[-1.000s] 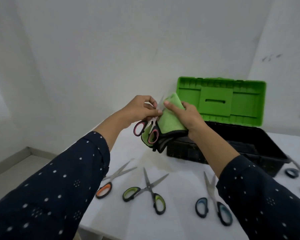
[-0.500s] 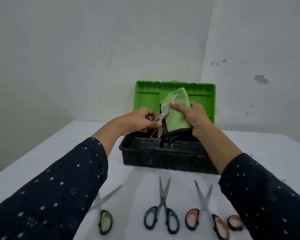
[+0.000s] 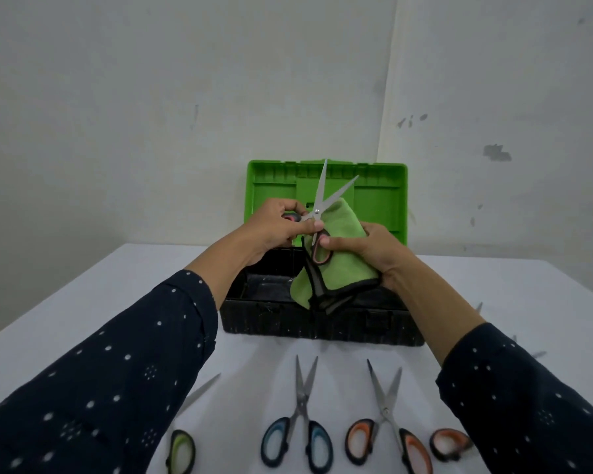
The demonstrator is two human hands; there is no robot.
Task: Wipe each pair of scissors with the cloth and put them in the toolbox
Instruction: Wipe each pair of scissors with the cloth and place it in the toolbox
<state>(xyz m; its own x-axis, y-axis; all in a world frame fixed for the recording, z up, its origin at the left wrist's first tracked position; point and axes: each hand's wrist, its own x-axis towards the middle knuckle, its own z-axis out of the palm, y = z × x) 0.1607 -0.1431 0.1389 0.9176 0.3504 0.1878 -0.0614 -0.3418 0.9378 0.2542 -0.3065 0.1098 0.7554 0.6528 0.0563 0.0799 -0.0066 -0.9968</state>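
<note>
Above the open toolbox (image 3: 288,323), the scissors (image 3: 317,213) stand near upright, blades spread and pointing up and far, handles low. Left hand (image 3: 281,224) grips one handle beside the pivot. Right hand (image 3: 370,249) grips the cloth (image 3: 343,268), thumb pinching the other handle against it. Judgement: the box lies directly below.

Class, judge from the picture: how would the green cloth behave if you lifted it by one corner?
Probably floppy: the cloth folds and droops below the right hand. Likely light, since that hand alone holds it up. Its soft-looking surface suggests it would grip rather than slip.
</note>
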